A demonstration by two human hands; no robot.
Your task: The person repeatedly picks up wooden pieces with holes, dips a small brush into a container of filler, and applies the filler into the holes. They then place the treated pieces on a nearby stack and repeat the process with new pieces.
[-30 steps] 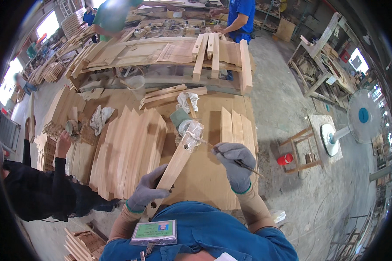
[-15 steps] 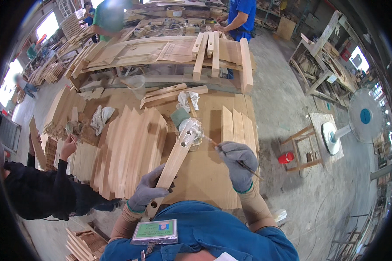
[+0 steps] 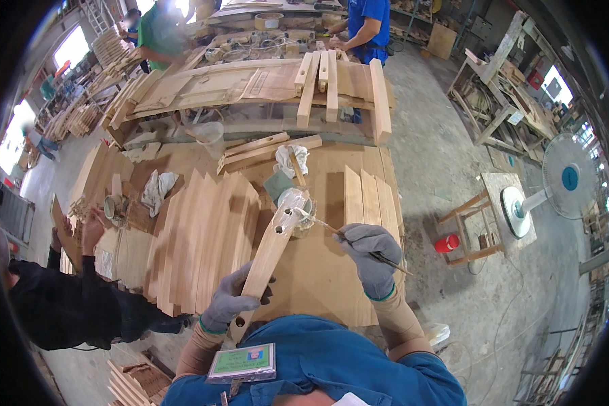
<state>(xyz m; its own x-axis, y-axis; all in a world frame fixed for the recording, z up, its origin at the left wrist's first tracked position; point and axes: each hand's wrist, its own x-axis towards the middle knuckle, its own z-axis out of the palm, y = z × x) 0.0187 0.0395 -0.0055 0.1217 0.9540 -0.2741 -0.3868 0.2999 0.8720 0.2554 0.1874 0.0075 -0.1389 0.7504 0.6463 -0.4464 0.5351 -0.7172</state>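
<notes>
My left hand (image 3: 231,298), in a grey glove, is closed around the lower part of a pale wooden bar (image 3: 267,260) held at a slant. Round holes show at both ends of the bar, and its far end looks wet and whitish. In my gloved right hand (image 3: 371,254) is a thin brush (image 3: 325,224), whose tip meets the bar by the upper holes. Under that far end stands a small pot (image 3: 303,218), partly hidden by the bar. A green block (image 3: 277,183) and a white rag (image 3: 292,157) with a stick lie just beyond.
Rows of wooden bars (image 3: 203,237) lie to the left, a smaller group (image 3: 372,196) to the right on the cardboard-covered table (image 3: 311,284). A co-worker (image 3: 68,291) at the left handles a board. A fan (image 3: 517,210) and red container (image 3: 446,243) stand right.
The brush tip has moved left onto the bar's holes from just beside its end. At the left, the co-worker's hand has moved from near their pot to the board.
</notes>
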